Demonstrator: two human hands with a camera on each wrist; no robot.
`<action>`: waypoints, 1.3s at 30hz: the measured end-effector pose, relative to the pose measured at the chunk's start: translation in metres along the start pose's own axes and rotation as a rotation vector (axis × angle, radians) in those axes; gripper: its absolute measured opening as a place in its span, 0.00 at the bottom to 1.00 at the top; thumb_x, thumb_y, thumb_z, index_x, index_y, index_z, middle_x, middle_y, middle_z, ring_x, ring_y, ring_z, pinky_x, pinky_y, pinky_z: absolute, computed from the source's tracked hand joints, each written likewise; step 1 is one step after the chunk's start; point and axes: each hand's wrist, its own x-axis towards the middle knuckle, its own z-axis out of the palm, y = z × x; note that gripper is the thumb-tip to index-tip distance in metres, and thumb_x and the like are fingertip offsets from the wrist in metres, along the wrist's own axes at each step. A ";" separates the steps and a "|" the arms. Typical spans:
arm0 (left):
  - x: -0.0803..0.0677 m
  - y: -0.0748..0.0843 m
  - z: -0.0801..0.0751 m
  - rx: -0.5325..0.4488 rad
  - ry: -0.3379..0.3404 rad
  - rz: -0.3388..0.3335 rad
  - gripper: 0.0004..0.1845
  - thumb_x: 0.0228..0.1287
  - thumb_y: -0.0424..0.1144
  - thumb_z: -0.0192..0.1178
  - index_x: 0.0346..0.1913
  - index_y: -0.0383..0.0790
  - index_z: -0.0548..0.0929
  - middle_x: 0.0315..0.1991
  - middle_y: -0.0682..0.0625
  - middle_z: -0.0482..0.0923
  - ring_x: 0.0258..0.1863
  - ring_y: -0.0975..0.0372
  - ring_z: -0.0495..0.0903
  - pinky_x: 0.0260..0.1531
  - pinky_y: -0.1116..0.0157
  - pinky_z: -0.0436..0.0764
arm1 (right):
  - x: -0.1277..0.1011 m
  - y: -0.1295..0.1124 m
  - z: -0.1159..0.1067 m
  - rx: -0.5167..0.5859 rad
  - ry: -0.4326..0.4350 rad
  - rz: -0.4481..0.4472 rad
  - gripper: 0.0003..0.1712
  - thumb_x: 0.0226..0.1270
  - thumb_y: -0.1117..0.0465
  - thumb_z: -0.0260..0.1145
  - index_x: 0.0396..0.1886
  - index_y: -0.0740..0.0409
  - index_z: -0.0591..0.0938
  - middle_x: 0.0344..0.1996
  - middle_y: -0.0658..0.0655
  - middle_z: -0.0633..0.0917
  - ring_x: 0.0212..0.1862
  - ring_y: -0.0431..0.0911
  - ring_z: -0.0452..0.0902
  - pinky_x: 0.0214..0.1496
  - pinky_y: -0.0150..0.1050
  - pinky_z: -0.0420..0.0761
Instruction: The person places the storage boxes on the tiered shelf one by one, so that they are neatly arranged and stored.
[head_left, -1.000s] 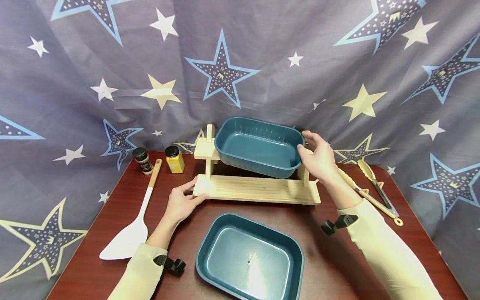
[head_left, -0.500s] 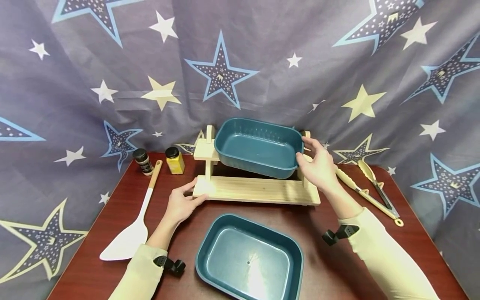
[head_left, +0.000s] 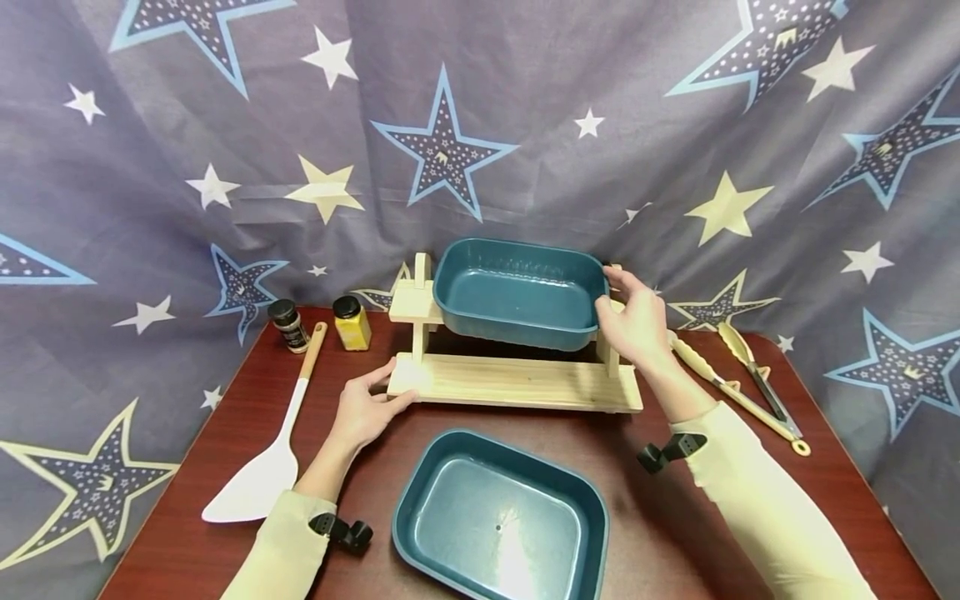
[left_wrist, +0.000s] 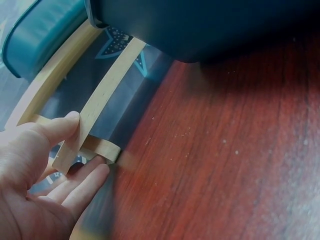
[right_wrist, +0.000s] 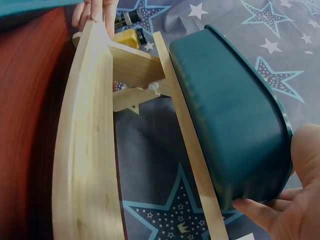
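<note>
At nine o'clock on the table we saw a white spatula with a wooden handle, and two spice jars at ten o'clock. Our left hand lay with fingers nearly straight, thumb and fingertips pinching the left end of the rack, a pale, smooth-grained wooden stand with a flat base and two uprights, at twelve o'clock from us.

The basket sat on the rack's upper rails: a teal plastic rectangle with rounded corners, a rolled rim and a ribbed far wall. Its long axis ran left to right, its mouth tipped toward us.

Our right hand gripped the basket's right end, fingers curled over the rim and thumb against the outer wall.

A matching teal tray, glossy and smooth inside, lay flat at six o'clock, long axis likewise left to right. Tongs lay at two o'clock.
</note>
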 end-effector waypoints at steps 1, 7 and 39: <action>0.000 0.000 0.000 0.000 -0.001 0.001 0.41 0.64 0.41 0.78 0.78 0.41 0.72 0.61 0.31 0.83 0.53 0.46 0.90 0.38 0.78 0.82 | 0.002 0.001 0.000 -0.001 0.001 -0.001 0.28 0.73 0.65 0.60 0.72 0.61 0.79 0.67 0.65 0.84 0.65 0.60 0.85 0.68 0.57 0.81; -0.001 0.000 0.000 0.004 0.001 -0.001 0.42 0.64 0.43 0.78 0.78 0.42 0.72 0.62 0.32 0.83 0.54 0.46 0.90 0.39 0.78 0.82 | 0.009 0.003 -0.002 -0.022 0.001 0.005 0.28 0.72 0.64 0.60 0.71 0.59 0.81 0.62 0.65 0.87 0.64 0.59 0.85 0.67 0.57 0.82; -0.001 0.000 0.002 0.000 0.010 0.002 0.41 0.63 0.39 0.78 0.78 0.42 0.73 0.62 0.32 0.83 0.52 0.45 0.91 0.39 0.78 0.82 | 0.022 0.010 0.010 0.038 0.040 -0.024 0.28 0.72 0.67 0.56 0.70 0.60 0.81 0.62 0.65 0.87 0.61 0.61 0.87 0.62 0.57 0.84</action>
